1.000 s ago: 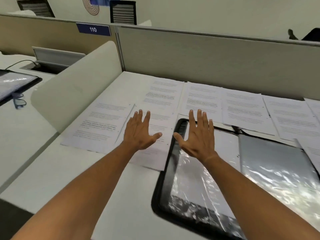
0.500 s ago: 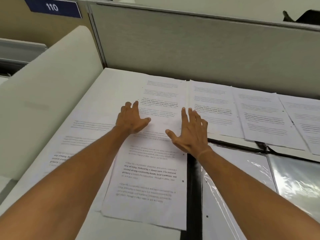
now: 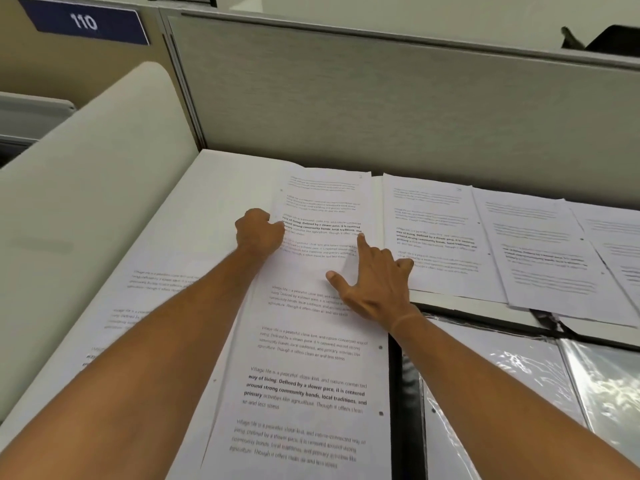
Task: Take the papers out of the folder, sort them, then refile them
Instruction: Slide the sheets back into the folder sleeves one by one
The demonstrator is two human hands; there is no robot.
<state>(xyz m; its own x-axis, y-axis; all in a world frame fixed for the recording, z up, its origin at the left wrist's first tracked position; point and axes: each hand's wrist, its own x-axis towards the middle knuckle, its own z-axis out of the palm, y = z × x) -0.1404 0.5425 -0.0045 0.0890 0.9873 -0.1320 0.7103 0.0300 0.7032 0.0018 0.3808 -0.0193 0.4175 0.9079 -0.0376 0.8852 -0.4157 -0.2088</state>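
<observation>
White printed papers (image 3: 322,216) lie spread across the desk (image 3: 228,181) in a row along the grey partition (image 3: 381,109), with nearer sheets overlapping them. Both hands rest on the far left sheet, set apart from each other: the left hand (image 3: 258,233) pinches its left edge with curled fingers, while the right hand (image 3: 372,282) presses its straight forefinger on the page near the right margin. Beside the papers, the black folder (image 3: 401,410) lies open with shiny plastic sleeves (image 3: 502,386).

Two bare forearms, without sleeves, watch or rings in view, end in the left hand (image 3: 258,230) and right hand (image 3: 375,285), a faint band-like crease crossing the right wrist.
</observation>
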